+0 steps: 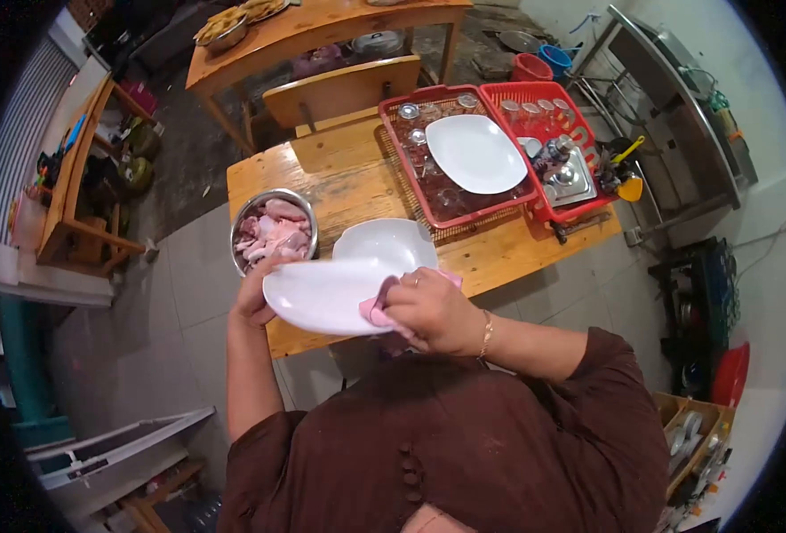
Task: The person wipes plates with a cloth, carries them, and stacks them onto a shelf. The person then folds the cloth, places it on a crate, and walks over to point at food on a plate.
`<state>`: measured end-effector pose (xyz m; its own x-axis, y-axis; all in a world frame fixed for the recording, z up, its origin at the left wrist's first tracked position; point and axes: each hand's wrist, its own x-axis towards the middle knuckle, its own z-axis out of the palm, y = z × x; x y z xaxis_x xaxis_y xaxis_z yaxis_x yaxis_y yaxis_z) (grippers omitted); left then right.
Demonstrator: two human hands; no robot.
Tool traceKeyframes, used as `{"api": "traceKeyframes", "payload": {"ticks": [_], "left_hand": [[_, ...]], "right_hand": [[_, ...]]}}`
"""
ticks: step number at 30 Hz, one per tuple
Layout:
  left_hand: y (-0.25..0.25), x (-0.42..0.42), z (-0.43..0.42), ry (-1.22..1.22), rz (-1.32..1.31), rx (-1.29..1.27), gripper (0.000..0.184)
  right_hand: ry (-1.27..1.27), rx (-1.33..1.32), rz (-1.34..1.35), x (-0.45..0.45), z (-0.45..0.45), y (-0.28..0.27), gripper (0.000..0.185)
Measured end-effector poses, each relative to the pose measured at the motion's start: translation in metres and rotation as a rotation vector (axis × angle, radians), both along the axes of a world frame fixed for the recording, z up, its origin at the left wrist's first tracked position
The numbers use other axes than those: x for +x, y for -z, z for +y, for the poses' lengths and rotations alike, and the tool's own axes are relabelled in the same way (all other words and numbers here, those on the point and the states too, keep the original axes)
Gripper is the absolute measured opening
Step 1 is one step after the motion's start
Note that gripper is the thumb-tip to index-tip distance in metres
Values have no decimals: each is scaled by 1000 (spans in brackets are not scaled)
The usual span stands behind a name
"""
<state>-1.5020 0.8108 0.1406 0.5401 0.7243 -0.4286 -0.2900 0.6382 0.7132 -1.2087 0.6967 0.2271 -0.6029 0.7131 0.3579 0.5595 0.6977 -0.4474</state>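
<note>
Left hand gripping a white plate, right hand clutching pink cloth on it; wooden table beyond the plate, grey tiled floor around.

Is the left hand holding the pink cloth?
No, the pink cloth is in the right hand, while the left hand grips the edge of the white plate.

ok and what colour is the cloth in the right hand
Pink. The cloth shows best in the head view, pressed against the white plate by the right hand.
</note>
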Motion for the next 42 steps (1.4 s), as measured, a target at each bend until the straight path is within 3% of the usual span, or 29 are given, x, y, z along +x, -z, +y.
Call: {"api": "traceKeyframes", "payload": {"ticks": [1,2,4,5,6,7,9,11,12,14,16,18,19,22,24,25,27,28,30,33,34,36,37,42], "left_hand": [[-4,11,-4,-100,-150,-53,63],[4,4,-2,8,-149,103,72],[3,12,-15,-190,-294,114,65],[1,16,-23,-187,-295,116,65],[-4,20,-30,-156,-245,236,64],[-9,24,-35,-126,-195,356,67],[-17,31,-41,-140,-194,275,70],[-34,45,-47,-152,-185,258,70],[-45,55,-52,-156,-184,260,70],[-59,73,-61,-155,-98,228,69],[-55,82,-64,-76,15,395,63],[-61,93,-57,-146,-32,372,62],[-66,98,-54,-204,-77,344,61],[-80,110,-59,-323,-165,283,60],[-90,119,-73,-254,-180,707,56],[-89,117,-77,-262,-179,710,56],[-84,111,-85,-182,90,495,57],[-95,120,-91,-211,48,431,60],[-100,129,-104,-237,64,389,59],[-94,150,-109,-286,25,373,57],[-90,155,-108,-288,25,372,57],[-83,165,-109,-332,55,355,55],[-88,171,-110,-364,42,402,54],[-121,182,-120,-313,54,520,55]], "right_hand": [[36,-20,230,0,6,-6,19],[42,-16,231,6,11,-6,19],[377,-413,429,18,22,-13,25],[395,-631,813,16,28,-18,43],[527,-714,772,27,35,-18,38],[606,-660,856,32,45,0,39],[683,-605,943,35,62,32,40],[679,-293,1322,36,76,39,35],[674,-294,1322,30,74,31,35],[404,-219,1007,4,56,8,27],[247,-185,314,-27,36,3,23],[-2,95,423,-53,8,6,28],[-10,92,421,-48,9,3,28],[-37,18,96,-24,31,-22,38],[90,305,161,-21,49,-20,34],[81,307,160,-14,58,-20,34],[219,290,-22,7,75,-20,33],[202,143,238,22,80,-35,36],[457,101,248,41,92,-24,38],[481,-16,151,51,83,-13,41],[374,-64,263,46,69,-27,38],[228,100,205,32,42,-14,36],[192,238,299,24,32,-15,35],[223,289,150,80,71,-37,34]]}}
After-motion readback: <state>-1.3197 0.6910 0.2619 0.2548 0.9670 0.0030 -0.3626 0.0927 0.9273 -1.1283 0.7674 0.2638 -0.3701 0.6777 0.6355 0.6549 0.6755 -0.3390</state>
